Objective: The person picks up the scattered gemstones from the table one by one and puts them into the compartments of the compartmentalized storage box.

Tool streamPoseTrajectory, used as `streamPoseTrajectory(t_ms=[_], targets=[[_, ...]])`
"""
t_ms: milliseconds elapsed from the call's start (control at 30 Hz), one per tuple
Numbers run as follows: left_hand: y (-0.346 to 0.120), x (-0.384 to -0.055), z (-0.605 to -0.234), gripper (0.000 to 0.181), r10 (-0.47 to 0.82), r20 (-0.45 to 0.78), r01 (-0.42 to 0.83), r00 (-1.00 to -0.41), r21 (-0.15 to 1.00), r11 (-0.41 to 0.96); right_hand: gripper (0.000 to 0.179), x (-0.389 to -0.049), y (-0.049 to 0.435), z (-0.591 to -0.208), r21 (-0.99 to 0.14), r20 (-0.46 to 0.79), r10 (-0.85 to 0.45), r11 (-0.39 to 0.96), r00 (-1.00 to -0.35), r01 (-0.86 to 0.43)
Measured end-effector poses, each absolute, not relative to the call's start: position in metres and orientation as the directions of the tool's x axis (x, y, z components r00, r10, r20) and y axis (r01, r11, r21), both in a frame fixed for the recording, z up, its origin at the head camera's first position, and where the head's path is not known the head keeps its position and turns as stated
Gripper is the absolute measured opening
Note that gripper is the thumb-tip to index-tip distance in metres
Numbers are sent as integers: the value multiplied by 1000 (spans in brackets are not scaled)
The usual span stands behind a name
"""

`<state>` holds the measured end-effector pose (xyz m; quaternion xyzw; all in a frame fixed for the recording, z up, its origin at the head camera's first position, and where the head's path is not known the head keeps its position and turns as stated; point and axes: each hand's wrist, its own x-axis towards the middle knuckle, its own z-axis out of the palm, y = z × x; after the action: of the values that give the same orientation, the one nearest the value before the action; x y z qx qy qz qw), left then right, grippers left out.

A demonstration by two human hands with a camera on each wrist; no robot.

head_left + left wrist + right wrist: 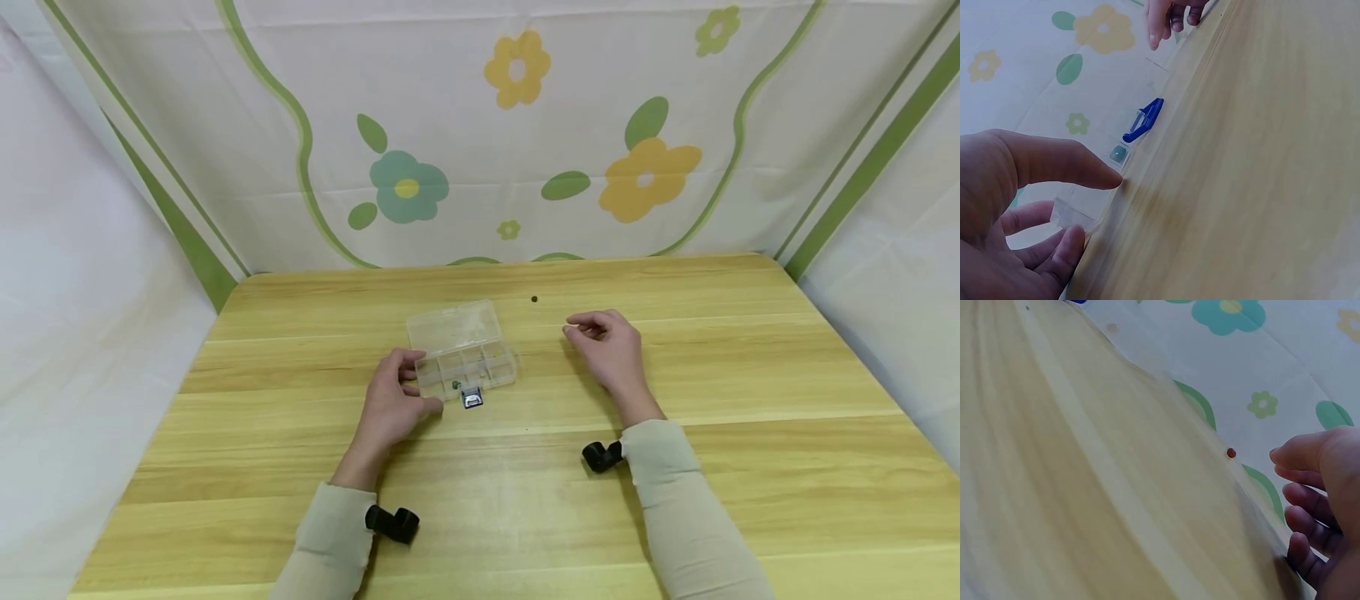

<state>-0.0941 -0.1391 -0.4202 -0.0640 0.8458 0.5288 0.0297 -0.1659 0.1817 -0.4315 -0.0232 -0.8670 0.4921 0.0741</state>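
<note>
A clear plastic compartment box [429, 379] lies on the table with its lid [453, 327] folded back. My left hand [392, 402] holds the box's left end, fingers at its side and thumb by the front corner. A blue latch [1145, 120] sticks out from the front wall. One compartment near the latch contains a green bead [1119, 154]. Right of the box, my right hand [613, 354] hovers over the table, fingers loosely bent, with nothing between them. A small dark red bead [1231, 453] lies on the table beyond its fingertips.
The wooden table [480, 500] ends at the back against a white cloth [465, 100] printed with flowers. More white cloth hangs at both sides. A black wrist mount [393, 525] sits by the left sleeve, another black mount [602, 456] by the right.
</note>
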Motion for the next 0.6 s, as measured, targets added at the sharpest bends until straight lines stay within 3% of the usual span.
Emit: streamPoseTrajectory(t_ms=[600], targets=[[-139, -94, -419, 75, -73, -118, -139, -990, 890, 435, 25, -173, 211, -433, -842, 96, 249, 537, -964, 55]])
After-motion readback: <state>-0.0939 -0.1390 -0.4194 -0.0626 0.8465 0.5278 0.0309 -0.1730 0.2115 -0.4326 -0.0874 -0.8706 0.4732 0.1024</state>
